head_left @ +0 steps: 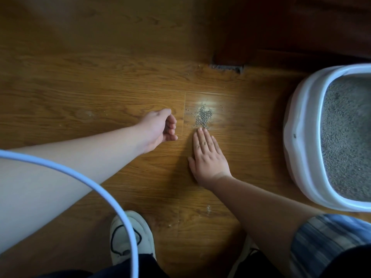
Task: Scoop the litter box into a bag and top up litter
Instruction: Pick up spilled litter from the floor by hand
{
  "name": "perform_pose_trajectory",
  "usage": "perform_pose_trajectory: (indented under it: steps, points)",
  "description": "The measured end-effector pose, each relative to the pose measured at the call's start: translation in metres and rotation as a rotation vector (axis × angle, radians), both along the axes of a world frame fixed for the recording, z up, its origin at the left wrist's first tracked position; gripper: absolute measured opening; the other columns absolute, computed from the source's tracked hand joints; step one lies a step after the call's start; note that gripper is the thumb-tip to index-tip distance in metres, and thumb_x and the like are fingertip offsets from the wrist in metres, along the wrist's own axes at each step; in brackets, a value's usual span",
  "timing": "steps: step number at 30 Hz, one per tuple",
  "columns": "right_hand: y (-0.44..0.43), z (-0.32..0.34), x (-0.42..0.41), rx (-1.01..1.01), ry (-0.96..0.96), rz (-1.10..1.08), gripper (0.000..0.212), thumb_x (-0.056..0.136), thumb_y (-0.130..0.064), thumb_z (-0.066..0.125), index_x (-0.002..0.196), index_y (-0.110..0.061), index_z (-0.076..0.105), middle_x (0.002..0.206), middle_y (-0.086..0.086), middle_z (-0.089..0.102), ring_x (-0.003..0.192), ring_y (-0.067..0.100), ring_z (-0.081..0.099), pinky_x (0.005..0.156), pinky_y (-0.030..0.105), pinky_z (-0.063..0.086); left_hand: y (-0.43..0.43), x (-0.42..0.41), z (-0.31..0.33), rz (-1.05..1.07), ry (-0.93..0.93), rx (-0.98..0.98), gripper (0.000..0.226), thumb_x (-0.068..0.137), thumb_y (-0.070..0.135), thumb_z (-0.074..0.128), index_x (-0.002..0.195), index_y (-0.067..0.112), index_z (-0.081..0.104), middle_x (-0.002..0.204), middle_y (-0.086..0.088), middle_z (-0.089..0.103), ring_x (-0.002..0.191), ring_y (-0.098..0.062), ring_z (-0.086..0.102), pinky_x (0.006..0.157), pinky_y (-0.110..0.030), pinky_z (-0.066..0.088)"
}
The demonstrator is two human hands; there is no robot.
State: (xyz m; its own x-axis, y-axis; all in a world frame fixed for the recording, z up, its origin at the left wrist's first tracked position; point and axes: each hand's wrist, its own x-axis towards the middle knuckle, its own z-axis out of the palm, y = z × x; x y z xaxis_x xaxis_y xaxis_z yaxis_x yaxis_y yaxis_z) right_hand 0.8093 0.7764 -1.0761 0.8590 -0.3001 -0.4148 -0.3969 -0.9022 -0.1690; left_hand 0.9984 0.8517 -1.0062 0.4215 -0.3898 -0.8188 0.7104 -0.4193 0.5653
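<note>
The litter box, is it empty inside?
No, the litter box has grey litter spread all across its inside.

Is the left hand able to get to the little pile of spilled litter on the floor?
Probably yes. The left hand is just beside the spilled litter, with only bare wooden floor between; the right hand lies flat at its near edge, not blocking.
</note>
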Motion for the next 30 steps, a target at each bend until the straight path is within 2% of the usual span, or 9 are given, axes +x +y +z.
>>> perform_pose_trajectory:
  steps: [5,7,9,11,15,21,25,27,30]
  points:
    - [-0.028,0.014,0.018,0.113,-0.154,-0.086,0.068,0.101,-0.033,0.033,0.159,-0.007,0.010,0.167,0.010,0.005,0.154,0.020,-0.003,0.125,0.036,-0.001,0.005,0.004,-0.005,0.008,-0.001,0.020,0.034,0.103,0.021,0.040,0.075,0.006,0.053,0.066,-0.008,0.049,0.058,-0.018,0.049,0.056,-0.035,0.053]
    - [-0.052,0.017,0.017,0.101,-0.204,-0.205,0.066,0.101,-0.031,0.031,0.160,-0.012,0.009,0.168,0.005,0.002,0.154,0.016,-0.006,0.125,0.034,-0.003,0.004,0.004,-0.006,0.017,-0.003,0.026,0.034,0.103,0.022,0.040,0.076,0.006,0.054,0.066,-0.008,0.050,0.059,-0.018,0.049,0.056,-0.035,0.054]
    - [-0.082,0.018,0.015,0.089,-0.175,-0.422,0.066,0.103,-0.033,0.028,0.160,-0.016,0.002,0.168,0.001,-0.007,0.153,0.014,-0.011,0.125,0.033,-0.005,0.003,0.004,-0.006,0.027,-0.004,0.026,0.034,0.103,0.020,0.040,0.075,0.005,0.053,0.066,-0.008,0.049,0.058,-0.018,0.048,0.055,-0.034,0.053]
    - [-0.109,0.014,0.014,0.045,-0.065,-0.531,0.066,0.105,-0.038,0.025,0.160,-0.015,-0.004,0.167,0.002,-0.011,0.153,0.015,-0.014,0.124,0.034,-0.009,0.002,0.003,-0.007,0.023,-0.008,0.013,0.034,0.103,0.019,0.040,0.074,0.005,0.053,0.065,-0.009,0.049,0.057,-0.019,0.048,0.052,-0.034,0.053]
    - [-0.128,0.005,0.017,-0.088,0.092,-0.413,0.069,0.103,-0.046,0.014,0.157,-0.012,-0.013,0.166,0.004,-0.018,0.152,0.018,-0.020,0.124,0.041,-0.008,0.005,0.002,-0.006,0.004,-0.025,0.013,0.035,0.102,0.019,0.041,0.073,0.005,0.053,0.063,-0.008,0.049,0.057,-0.019,0.047,0.054,-0.034,0.052]
    - [-0.097,-0.002,0.024,-0.048,0.059,-0.155,0.073,0.100,-0.054,0.009,0.157,-0.014,-0.016,0.164,0.003,-0.024,0.148,0.017,-0.029,0.122,0.045,-0.014,0.007,-0.001,-0.006,-0.001,-0.013,0.012,0.036,0.102,0.019,0.041,0.071,0.006,0.053,0.062,-0.008,0.050,0.054,-0.018,0.048,0.053,-0.035,0.051]
    - [-0.086,-0.003,0.013,-0.015,0.021,0.018,0.072,0.102,-0.053,0.015,0.159,-0.018,-0.011,0.166,-0.001,-0.016,0.150,0.013,-0.023,0.122,0.043,-0.014,0.001,-0.004,-0.005,-0.021,-0.002,0.009,0.037,0.104,0.019,0.039,0.072,0.006,0.053,0.062,-0.008,0.050,0.053,-0.018,0.047,0.053,-0.034,0.052]
    - [-0.089,-0.002,0.008,0.009,-0.026,0.022,0.070,0.102,-0.049,0.019,0.160,-0.019,-0.006,0.167,-0.001,-0.010,0.152,0.012,-0.019,0.121,0.037,-0.016,-0.002,-0.005,-0.004,-0.015,0.000,0.009,0.037,0.104,0.019,0.039,0.072,0.005,0.053,0.063,-0.009,0.049,0.053,-0.018,0.046,0.053,-0.035,0.052]
    - [-0.103,0.004,0.014,0.056,-0.096,-0.146,0.066,0.104,-0.041,0.025,0.160,-0.019,-0.002,0.167,-0.001,-0.008,0.152,0.009,-0.016,0.122,0.031,-0.013,-0.005,-0.003,-0.002,-0.019,0.004,0.002,0.037,0.105,0.021,0.039,0.074,0.005,0.053,0.063,-0.008,0.049,0.054,-0.018,0.047,0.055,-0.035,0.053]
